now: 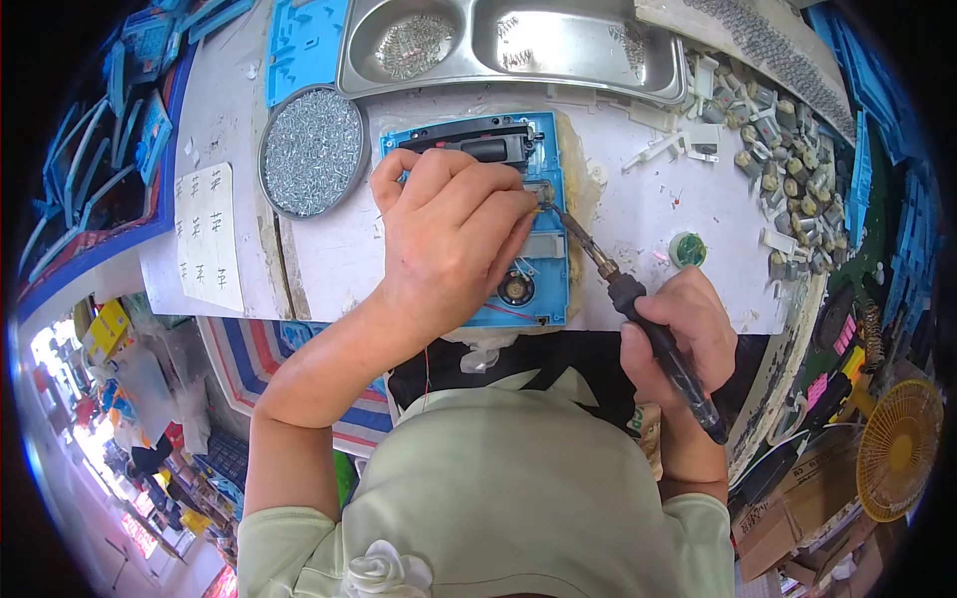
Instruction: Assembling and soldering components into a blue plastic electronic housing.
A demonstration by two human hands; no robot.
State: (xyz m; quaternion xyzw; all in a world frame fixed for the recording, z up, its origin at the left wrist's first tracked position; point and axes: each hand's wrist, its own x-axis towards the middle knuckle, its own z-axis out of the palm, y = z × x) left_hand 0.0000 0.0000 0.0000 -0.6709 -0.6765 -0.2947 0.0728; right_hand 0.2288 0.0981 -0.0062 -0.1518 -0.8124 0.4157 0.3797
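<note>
A blue plastic housing (551, 159) lies on the white worktable (329, 259), with a black part along its top and a small round speaker (515, 289) near its lower edge. My left hand (449, 234) rests on the housing, fingers pinched together by a small metal part at the housing's right side; what they pinch is too small to tell. My right hand (688, 334) grips the black handle of a soldering iron (638, 309). Its metal tip touches that same spot beside my left fingertips.
A round dish of small metal screws (312, 151) sits left of the housing. A steel two-well tray (513, 45) stands behind it. Several small grey and white parts (788, 169) are heaped at the right, near a small green round tin (687, 249). A white sheet (207, 237) lies far left.
</note>
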